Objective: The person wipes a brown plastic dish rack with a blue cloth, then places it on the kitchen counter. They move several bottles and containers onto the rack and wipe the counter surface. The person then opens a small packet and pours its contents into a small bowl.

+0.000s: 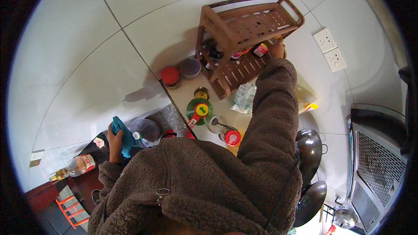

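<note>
My left hand point(115, 142) is closed around a folded blue-green cloth point(123, 137), beside a large clear plastic bottle. My right arm reaches forward to a brown two-tier plastic rack point(258, 23) in the wall corner. At the right end of its lower shelf is my right hand point(277, 49), partly hidden by the sleeve and the upper shelf; what it holds, if anything, cannot be told. Near its fingers, a small jar with a red and yellow label point(261, 50) stands on the lower shelf. A dark container point(215, 53) and other packets are further left there.
A red-lidded jar point(170, 75), a green bottle with a red and yellow tag point(200, 111), a glass bowl with a spoon point(216, 123) and a plastic bag point(244, 98) are on the counter. Dark woks point(308, 156) are at right. Sockets point(329, 49) are on the wall.
</note>
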Demonstrator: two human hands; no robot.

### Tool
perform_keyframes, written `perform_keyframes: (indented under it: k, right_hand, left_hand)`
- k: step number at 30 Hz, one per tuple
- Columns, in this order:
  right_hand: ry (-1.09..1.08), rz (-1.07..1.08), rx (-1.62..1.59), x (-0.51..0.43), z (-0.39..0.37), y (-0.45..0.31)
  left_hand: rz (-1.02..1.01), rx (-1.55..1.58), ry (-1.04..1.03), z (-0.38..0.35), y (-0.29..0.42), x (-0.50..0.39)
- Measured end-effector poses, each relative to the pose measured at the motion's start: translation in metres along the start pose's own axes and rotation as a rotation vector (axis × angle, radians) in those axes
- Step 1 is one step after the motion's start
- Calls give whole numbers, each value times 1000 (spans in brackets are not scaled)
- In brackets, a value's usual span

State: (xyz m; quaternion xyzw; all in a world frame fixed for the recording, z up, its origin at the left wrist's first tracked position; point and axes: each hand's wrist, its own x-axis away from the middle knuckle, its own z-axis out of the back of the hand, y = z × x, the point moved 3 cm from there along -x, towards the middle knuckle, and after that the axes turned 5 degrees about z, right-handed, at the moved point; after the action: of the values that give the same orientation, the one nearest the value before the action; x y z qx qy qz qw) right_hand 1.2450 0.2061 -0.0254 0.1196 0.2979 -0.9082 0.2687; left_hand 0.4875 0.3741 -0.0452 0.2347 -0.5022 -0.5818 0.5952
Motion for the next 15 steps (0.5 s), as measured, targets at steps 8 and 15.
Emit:
perform_keyframes:
  k: [8, 15]
  right_hand:
    - [-467, -67, 187, -20, -16, 30]
    - [-734, -78, 117, 30, 53, -48]
  left_hand:
    - [28, 111, -31, 21, -23, 1]
    - [22, 70, -53, 15, -29, -22]
